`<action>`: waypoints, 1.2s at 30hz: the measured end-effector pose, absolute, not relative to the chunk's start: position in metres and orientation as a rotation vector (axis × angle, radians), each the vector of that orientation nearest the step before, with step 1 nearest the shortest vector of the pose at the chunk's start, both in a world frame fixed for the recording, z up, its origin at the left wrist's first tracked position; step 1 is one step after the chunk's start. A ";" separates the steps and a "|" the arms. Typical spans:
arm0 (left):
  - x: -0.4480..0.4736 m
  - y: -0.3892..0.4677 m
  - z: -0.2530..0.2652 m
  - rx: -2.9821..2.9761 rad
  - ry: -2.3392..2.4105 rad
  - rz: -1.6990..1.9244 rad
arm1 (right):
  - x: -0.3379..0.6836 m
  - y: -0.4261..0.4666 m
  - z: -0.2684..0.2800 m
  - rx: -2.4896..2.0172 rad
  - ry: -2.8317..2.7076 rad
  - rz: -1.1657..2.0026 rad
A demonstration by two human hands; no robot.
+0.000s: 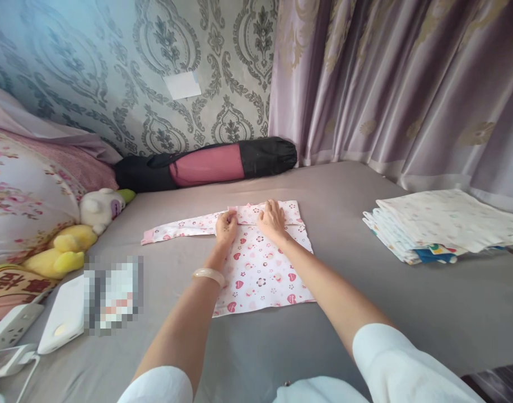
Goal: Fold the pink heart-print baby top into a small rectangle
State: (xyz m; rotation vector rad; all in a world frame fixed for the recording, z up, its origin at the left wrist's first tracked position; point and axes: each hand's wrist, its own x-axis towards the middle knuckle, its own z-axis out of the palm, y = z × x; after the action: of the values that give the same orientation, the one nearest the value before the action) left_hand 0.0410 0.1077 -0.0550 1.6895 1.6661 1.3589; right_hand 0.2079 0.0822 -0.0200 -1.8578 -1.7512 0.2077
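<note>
A white long-sleeved top [260, 274] with pink hearts and small flowers lies spread on the bed. One sleeve [185, 226] stretches out to the left and ends in a pink cuff. The other sleeve seems to lie folded across the upper part of the top, its pink cuff partly under my left hand. My left hand [226, 226], with a pale bangle on its wrist, has its fingers curled and pinched on the cloth where the outstretched sleeve meets the body. My right hand [272, 220] rests flat on the folded strip, fingers extended.
A stack of folded cloths [449, 218] sits to the right on the grey bedsheet [336, 336]. At the back lies a long black and pink bag [208, 166]. On the left are plush toys [99, 207], a white box-shaped device [65, 313] and a power strip [15, 327].
</note>
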 end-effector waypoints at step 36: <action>0.043 0.104 -0.058 1.973 1.768 1.311 | 0.362 0.076 -0.008 -1.936 -1.798 0.759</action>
State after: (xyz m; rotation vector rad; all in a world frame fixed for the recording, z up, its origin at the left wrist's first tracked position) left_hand 0.0432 0.1038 -0.0585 1.9735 1.7676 1.3108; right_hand 0.3619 0.0763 -0.0076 -1.9361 -1.7985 0.7594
